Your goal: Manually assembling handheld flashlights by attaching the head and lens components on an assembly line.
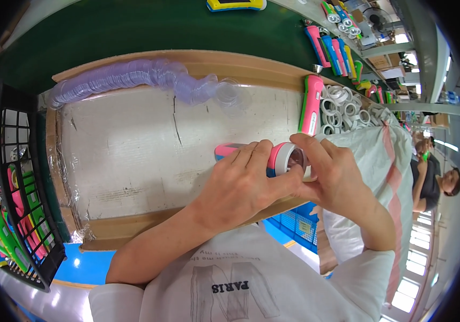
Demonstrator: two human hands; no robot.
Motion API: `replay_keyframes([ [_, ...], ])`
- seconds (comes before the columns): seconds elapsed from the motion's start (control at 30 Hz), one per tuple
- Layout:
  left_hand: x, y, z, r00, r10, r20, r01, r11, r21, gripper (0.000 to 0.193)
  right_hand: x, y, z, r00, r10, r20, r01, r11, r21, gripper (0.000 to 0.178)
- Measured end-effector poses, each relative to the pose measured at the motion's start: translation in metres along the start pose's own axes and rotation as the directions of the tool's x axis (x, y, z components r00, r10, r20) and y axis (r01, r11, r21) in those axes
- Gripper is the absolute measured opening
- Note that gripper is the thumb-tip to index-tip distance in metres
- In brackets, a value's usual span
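My left hand [240, 185] is wrapped round a pink and blue flashlight [277, 156], held sideways over the cardboard tray. Its tail sticks out left of the knuckles, and its white-rimmed head faces right. My right hand [337, 166] is closed at that head, thumb and forefinger on either side of the round front. A pale curved edge shows between those fingers, but the piece is mostly hidden. Just beyond my right hand lies a pink and green flashlight [311, 104]. A long row of clear round lenses [133, 75] with a purplish tint runs along the tray's far side.
The shallow cardboard tray [133, 161] sits on a green table [149, 32]. White rings [342, 110] are heaped at the right, by a white woven sack [364, 155]. A black crate [26, 188] of flashlights stands left. More flashlights [337, 53] lie far right; another person [428, 182] sits beyond.
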State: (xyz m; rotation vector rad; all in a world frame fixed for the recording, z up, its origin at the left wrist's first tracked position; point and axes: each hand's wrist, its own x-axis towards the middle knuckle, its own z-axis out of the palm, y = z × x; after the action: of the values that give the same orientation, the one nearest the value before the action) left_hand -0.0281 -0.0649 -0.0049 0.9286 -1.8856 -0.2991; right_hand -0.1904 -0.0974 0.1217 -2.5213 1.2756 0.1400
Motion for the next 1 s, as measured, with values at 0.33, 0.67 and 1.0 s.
replay_keyframes([
  [0.33,0.008,0.0,-0.002,0.998,-0.054,-0.01,0.054,0.998,-0.032,0.026,0.0,0.005,0.003,0.995,-0.076,-0.063,0.072,0.995,-0.066,0.056],
  [0.67,0.004,0.002,-0.005,0.997,-0.073,0.022,0.074,0.997,-0.037,0.032,0.005,-0.002,-0.004,0.994,-0.099,-0.036,0.095,0.99,-0.102,0.055],
  [1.0,0.005,-0.001,-0.003,0.998,-0.059,-0.003,0.059,0.998,-0.035,0.026,0.01,-0.001,-0.011,0.986,-0.167,0.02,0.168,0.973,-0.161,0.059],
])
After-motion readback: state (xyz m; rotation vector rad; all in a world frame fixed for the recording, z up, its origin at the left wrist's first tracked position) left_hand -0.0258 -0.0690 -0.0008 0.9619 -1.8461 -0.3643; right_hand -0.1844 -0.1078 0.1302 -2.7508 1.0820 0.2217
